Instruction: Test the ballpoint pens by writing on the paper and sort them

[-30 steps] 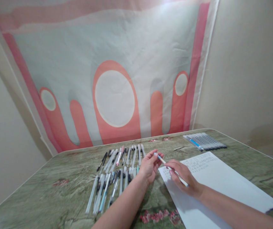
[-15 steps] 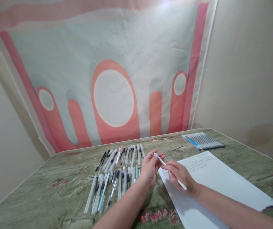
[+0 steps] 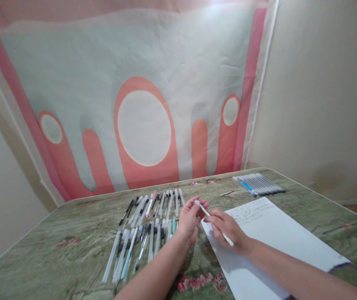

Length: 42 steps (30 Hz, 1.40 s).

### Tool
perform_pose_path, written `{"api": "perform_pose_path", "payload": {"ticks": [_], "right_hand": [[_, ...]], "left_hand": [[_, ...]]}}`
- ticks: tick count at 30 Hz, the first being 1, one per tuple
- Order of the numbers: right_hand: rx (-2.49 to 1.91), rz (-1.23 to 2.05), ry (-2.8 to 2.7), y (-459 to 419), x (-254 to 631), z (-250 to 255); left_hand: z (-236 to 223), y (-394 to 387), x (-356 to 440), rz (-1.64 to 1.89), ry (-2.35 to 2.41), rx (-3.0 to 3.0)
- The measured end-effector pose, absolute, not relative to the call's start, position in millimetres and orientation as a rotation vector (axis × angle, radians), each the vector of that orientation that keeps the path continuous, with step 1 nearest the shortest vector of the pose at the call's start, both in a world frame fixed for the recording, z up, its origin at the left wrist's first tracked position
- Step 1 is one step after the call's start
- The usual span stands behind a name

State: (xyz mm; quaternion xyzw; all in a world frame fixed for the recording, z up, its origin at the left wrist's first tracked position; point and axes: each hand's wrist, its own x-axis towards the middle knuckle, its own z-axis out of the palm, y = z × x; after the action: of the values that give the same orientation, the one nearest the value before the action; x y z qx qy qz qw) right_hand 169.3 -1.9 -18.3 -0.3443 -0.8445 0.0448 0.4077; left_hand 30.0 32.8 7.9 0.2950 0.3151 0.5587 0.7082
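A slim white pen (image 3: 227, 239) with a light blue end slants between my two hands above the paper's left edge. My left hand (image 3: 190, 221) pinches the blue end between thumb and fingers, palm turned partly up. Around the pen's white barrel, my right hand (image 3: 228, 229) is closed, and the rear of the pen sticks out below the fingers. Beneath my right hand and forearm lies a white sheet of paper (image 3: 278, 246) with rows of handwriting near its top. Whether the blue end is a cap is too small to tell.
Left of my hands, two rows of pens (image 3: 142, 246) and clear caps or tubes lie on the wood-patterned table cover (image 3: 41, 250). A neat row of pens (image 3: 259, 184), one blue, lies at the back right. A printed cloth (image 3: 184, 62) hangs behind the table.
The whole scene has shifted a little left in view as the camera turned. Both hands keep the same grip on the pen, with hardly any movement between them.
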Motion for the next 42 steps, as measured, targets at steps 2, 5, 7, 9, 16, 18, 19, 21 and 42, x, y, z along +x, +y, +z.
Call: {"api": "perform_pose_path", "payload": {"ticks": [2,5,7,9,16,18,19,21,42], "right_hand": [[-0.854,0.116,-2.135,-1.8,169.1,-16.5],[-0.868,0.079,-2.087,-3.9,171.3,-15.1],[-0.896,0.039,-2.036,-5.4,173.8,-14.0],[-0.941,0.006,-1.994,-6.0,176.2,-11.4],[-1.364,0.066,-2.035,7.6,196.5,4.5],[-1.473,0.054,-2.013,18.7,212.2,8.2],[-1.53,0.04,-1.971,25.1,222.1,9.6],[-1.665,0.007,-1.894,38.2,244.7,10.8],[-2.165,-0.512,-1.698,70.1,318.1,-34.7]], "left_hand": [[6.3,38.0,28.3,1.279,0.734,0.634],[6.0,46.0,23.9,1.369,0.753,0.615],[7.0,50.8,19.4,1.443,0.753,0.607],[8.7,54.4,14.9,1.508,0.754,0.607],[15.5,52.5,18.3,1.56,0.771,0.799],[14.4,46.0,24.4,1.537,0.773,0.871],[13.1,40.7,27.5,1.516,0.789,0.923],[9.8,25.0,32.8,1.415,0.862,1.161],[-12.8,-45.3,60.8,0.343,0.575,2.699]]}}
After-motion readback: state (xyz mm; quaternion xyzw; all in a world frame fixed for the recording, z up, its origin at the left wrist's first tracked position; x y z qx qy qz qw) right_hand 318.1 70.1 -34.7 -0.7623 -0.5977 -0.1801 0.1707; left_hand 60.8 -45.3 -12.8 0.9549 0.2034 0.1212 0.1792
